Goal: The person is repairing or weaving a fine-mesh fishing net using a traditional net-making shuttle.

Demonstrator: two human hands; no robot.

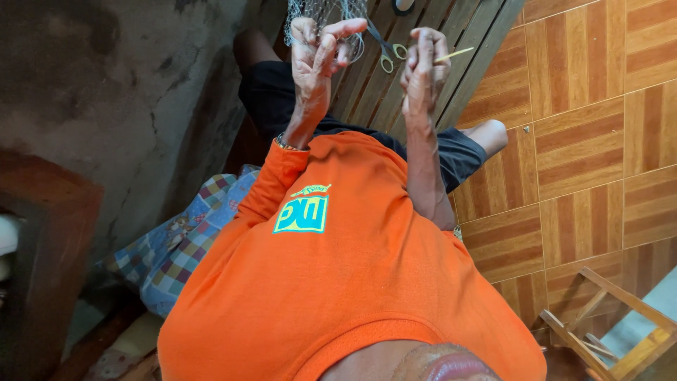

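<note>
a: what has the left hand (315, 51) got?

b: the grey net (326, 15). its fingers are curled into the mesh, so the grip is closed on the net, with the index finger sticking out to the side. the net hangs at the far edge of the view, just beyond the knuckles.

a: and the right hand (422, 70)?

b: its grip is pinched shut on a thin yellow netting needle (458, 53), which pokes out past the fingers toward the tiled side. the hand is raised beside the left one, near it but apart.

a: anything between them?

b: a pair of scissors with yellow handles (390, 55) shows in the gap between the two hands, lying on the wooden slatted bench (486, 35) behind. neither hand touches it.

a: where is the person sitting?

b: on that bench, knees apart, in an orange shirt (338, 282) and dark shorts (271, 95). a bracelet (285, 144) sits on the left wrist.

a: and around them?

b: a stained grey wall (106, 92) on the left side, a checked cloth (187, 240) bunched beside the shirt, and a floor of brown and orange tiles (585, 141) on the right. a wooden frame (606, 317) stands on the tiles in the near corner.
</note>
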